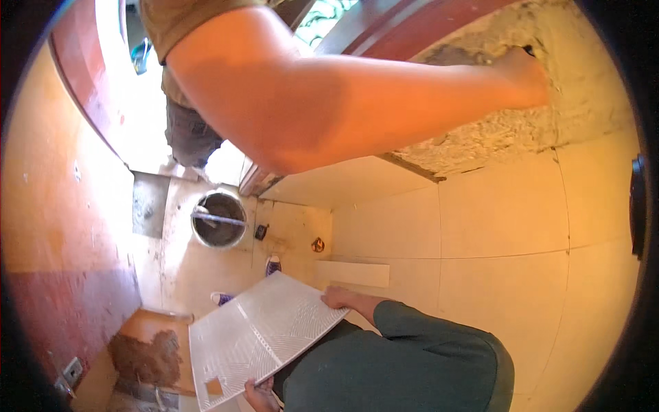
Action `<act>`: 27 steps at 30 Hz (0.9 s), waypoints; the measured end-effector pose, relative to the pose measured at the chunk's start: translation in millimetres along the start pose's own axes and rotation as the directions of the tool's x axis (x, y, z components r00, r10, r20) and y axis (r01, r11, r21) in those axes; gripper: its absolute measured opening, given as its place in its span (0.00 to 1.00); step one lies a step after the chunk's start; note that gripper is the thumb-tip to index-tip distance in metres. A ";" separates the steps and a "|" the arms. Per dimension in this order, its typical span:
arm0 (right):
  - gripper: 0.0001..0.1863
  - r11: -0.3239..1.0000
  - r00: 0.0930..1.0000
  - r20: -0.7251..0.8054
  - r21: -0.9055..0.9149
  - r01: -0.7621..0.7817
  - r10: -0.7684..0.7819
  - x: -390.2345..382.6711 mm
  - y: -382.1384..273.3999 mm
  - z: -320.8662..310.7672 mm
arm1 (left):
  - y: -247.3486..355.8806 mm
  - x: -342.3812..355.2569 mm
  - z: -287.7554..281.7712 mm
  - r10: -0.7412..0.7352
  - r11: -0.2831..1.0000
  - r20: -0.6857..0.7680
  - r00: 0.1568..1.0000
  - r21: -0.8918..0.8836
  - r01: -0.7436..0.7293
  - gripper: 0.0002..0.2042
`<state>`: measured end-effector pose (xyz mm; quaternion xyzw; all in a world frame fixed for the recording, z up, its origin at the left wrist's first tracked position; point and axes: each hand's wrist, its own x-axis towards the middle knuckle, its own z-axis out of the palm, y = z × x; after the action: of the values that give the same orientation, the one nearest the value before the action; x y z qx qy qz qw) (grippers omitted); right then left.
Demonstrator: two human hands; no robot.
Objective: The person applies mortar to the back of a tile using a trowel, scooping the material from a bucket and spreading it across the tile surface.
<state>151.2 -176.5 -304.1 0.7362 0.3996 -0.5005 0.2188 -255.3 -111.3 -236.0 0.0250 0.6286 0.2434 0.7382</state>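
the tile (254,333) is up in the person's two hands, tilted, its ridged pale grey back in plain sight, a paler stripe running across the middle. near its lower left corner there's a small orange-brown rectangle; i can't tell if it's an opening or a patch. the right hand (336,297) grips the tile's right edge near the far corner, so the tile spreads out to its left. the left hand (261,396) is closed on the near edge, with the tile reaching away in front of it. dark green cloth (398,374) covers the person's body, just beside the tile's near edge.

just past the tile's far side are two purple shoes (273,265). beyond them on the floor stands a bucket (194,230) of grey stuff with a bar (230,220) across it, and a small black thing (261,232) just beside. a white strip (353,274) lies near the tiled wall (501,213). overhead a co-worker's bare arm (384,103) stretches to the rough patch (480,134) of wall; i can't tell whether that hand (523,79) holds anything.
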 end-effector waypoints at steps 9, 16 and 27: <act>0.31 0.996 0.999 0.021 0.085 0.030 -0.032 0.1 1.7 10.4 | -3.3 5.6 -23.7 0.075 0.996 0.018 0.997 -0.047 -0.074 0.23; 0.38 0.944 0.977 0.001 0.257 -0.207 0.214 19.1 -47.9 32.6 | 39.0 26.2 -27.1 0.073 0.996 -0.057 0.996 -0.053 -0.076 0.18; 0.40 0.974 0.987 -0.030 0.166 -0.152 0.159 61.8 -101.7 -10.1 | 21.6 43.5 -44.7 0.020 0.973 -0.179 0.984 -0.222 -0.060 0.18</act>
<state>85.8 -86.9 -348.5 0.7912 0.3031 -0.4969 0.1877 -300.5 -87.3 -277.7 -0.0683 0.6588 0.3298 0.6728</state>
